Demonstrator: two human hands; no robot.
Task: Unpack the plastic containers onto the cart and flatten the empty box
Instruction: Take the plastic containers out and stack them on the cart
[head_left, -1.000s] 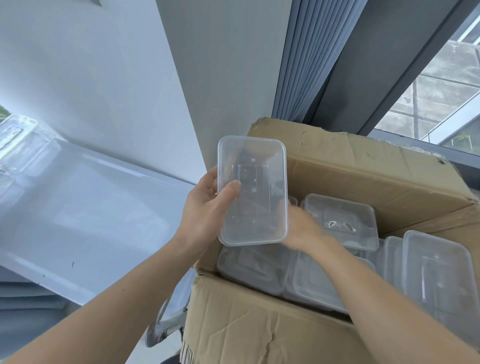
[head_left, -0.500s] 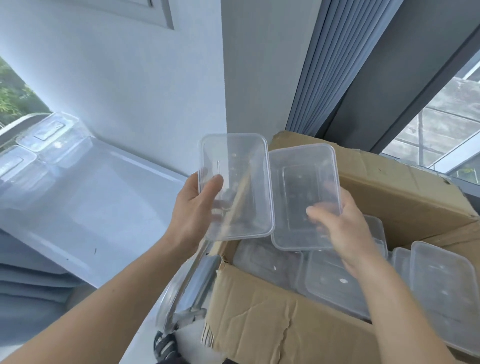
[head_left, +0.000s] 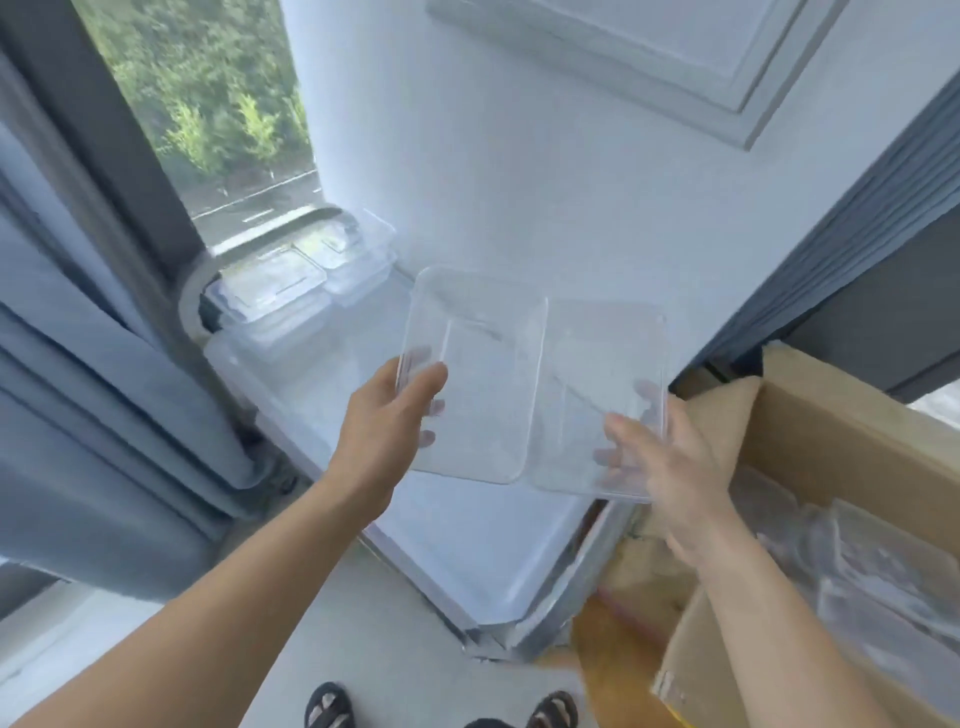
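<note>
Fingers (head_left: 435, 408) of the left hand (head_left: 382, 421) are curled behind one clear container (head_left: 478, 395) and seen through the plastic, with the thumb pressed on its near face. A second container (head_left: 597, 384) is gripped likewise by the right hand (head_left: 662, 462), its left edge seemingly overlapped by the first. Both are held above the cart (head_left: 457, 551), toward its right edge. A stack (head_left: 280, 291) is set at the far end. The cardboard box (head_left: 831, 436) stands just beside.

Left hand (head_left: 387, 410), right hand (head_left: 660, 457) each grip clear container above cart (head_left: 467, 545).

Two clear containers (head_left: 480, 410) above cart (head_left: 467, 545)
</note>
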